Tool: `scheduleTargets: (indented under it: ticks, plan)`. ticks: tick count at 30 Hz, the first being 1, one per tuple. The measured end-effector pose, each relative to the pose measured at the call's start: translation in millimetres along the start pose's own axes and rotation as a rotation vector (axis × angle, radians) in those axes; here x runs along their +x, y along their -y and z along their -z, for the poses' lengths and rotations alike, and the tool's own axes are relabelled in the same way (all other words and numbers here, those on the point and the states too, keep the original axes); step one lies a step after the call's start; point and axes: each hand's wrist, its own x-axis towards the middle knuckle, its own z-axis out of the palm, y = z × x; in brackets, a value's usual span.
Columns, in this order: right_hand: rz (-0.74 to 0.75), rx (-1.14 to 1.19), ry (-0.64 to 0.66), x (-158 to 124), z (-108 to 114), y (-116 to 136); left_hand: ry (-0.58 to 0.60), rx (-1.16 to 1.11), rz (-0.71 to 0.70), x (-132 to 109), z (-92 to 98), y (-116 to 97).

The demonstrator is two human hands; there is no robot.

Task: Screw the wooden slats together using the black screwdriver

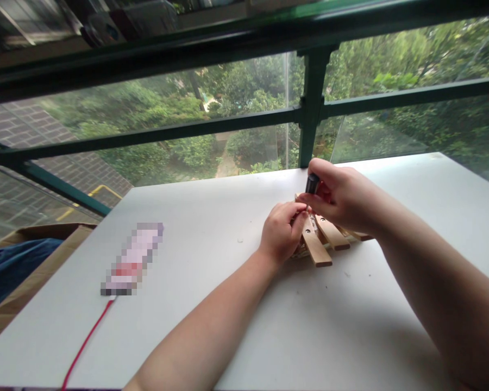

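A small assembly of light wooden slats [320,245] lies on the white table [212,304], fanned out toward the right. My left hand [280,233] is closed and pinches the slats at their near end. My right hand [339,200] is curled above them and grips a short tool with a black handle [312,183], held upright with its tip down at the wood. What sits under the tip is hidden by my fingers.
A blurred flat object [132,259] lies at the left of the table with a red cord [87,339] running to the near edge. A cardboard box [28,271] with blue cloth stands off the left side. Green window frames [309,108] close the far edge.
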Motion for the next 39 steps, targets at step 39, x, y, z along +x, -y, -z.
scheduleTargets:
  ticks: [39]
  plan:
    - [0.019, 0.119, -0.003, -2, 6, -3, -0.007, -0.037, 0.016, 1, 1.4, 2]
